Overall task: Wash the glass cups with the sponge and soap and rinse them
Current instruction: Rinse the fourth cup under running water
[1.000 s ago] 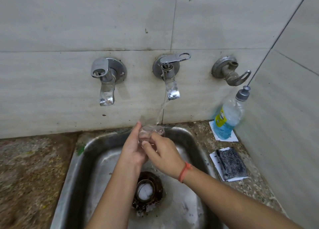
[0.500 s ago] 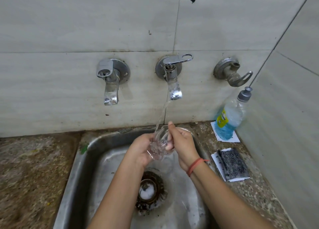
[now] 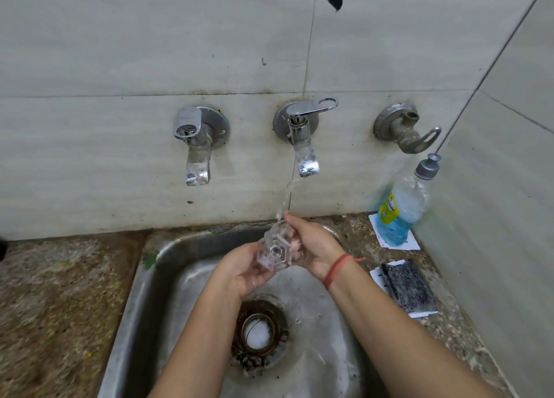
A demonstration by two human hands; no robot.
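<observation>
Pale tiled wall (image 3: 150, 37) backs a steel sink (image 3: 141, 277) set in a speckled counter (image 3: 60, 292). At 12 o'clock from the drain (image 3: 259, 333), the glass cup (image 3: 277, 249) lies tilted, base toward the camera, under the stream (image 3: 284, 196) from the middle tap (image 3: 302, 145). The left grip (image 3: 242, 270) cradles it from 7 o'clock, and the right grip (image 3: 314, 247) wraps it from 3 o'clock. The sponge (image 3: 407, 288) and soap bottle (image 3: 400, 208) sit on the counter at 3 and 2 o'clock of the sink.

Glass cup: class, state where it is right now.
Head view, centre: the glass cup is held between left hand and right hand over the sink, beneath the running middle tap.
</observation>
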